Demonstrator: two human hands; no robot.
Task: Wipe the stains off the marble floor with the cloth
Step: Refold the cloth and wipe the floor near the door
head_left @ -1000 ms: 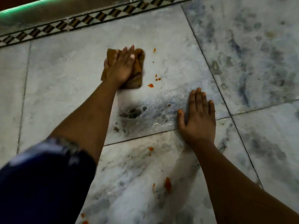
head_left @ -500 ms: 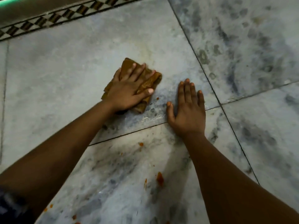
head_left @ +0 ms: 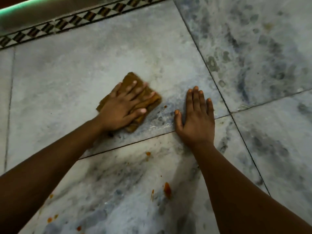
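Grey-veined marble floor [head_left: 70, 78] under two bare hands, seen from the head camera, with a brown cloth [head_left: 145, 98] pressed flat to one tile.

Left hand [head_left: 124, 105] spread over the folded cloth, fingers straight and splayed, pressing it down rather than clutching it; edges of hand and cloth blurred. Right hand [head_left: 196, 119] just beside the cloth, apart from it, palm down on the floor with fingers straight and close together, holding nothing, heel across a dark tile joint [head_left: 128, 144]. Orange-red stains [head_left: 167, 190] scattered on the nearer tile between the two forearms, with smaller specks [head_left: 49, 220] toward the lower left. Patterned diamond border strip [head_left: 67, 25] along the far edge of the floor, a green-lit ledge [head_left: 18, 5] beyond it at top left.
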